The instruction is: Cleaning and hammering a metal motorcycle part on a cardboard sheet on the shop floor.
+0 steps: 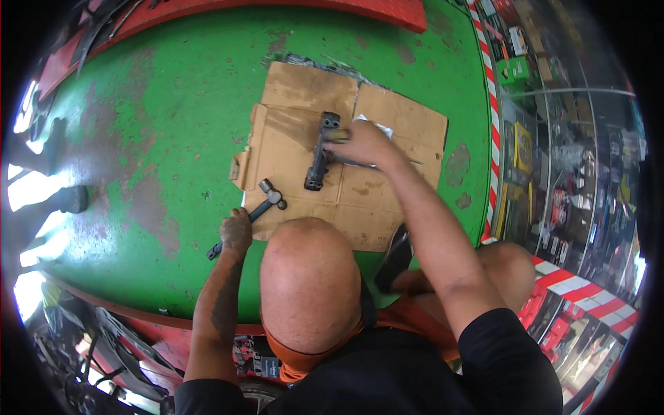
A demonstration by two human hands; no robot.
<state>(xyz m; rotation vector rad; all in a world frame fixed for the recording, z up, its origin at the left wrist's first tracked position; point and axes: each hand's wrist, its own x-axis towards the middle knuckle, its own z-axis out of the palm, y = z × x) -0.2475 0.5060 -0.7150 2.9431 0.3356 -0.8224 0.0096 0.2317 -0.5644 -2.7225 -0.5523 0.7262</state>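
Observation:
My left hand (236,230) grips a ball-peen hammer (261,205) by its dark handle, at the left edge of a stained cardboard sheet (283,90). My right hand (363,142), blurred, reaches over a black metal assembly (317,169) on the cardboard, with its fingers closed around a small yellowish piece (339,135) that I cannot clearly make out. A white scrap (380,128) and part of a thin rod (415,161) show beside that hand, partly hidden.
My bare knee (308,273) rises between my arms. A red metal platform (373,14) borders the green floor (131,131) at the back. Striped tape (491,90) and glass display shelves (526,159) line the right. Another person's foot (72,199) is at the left.

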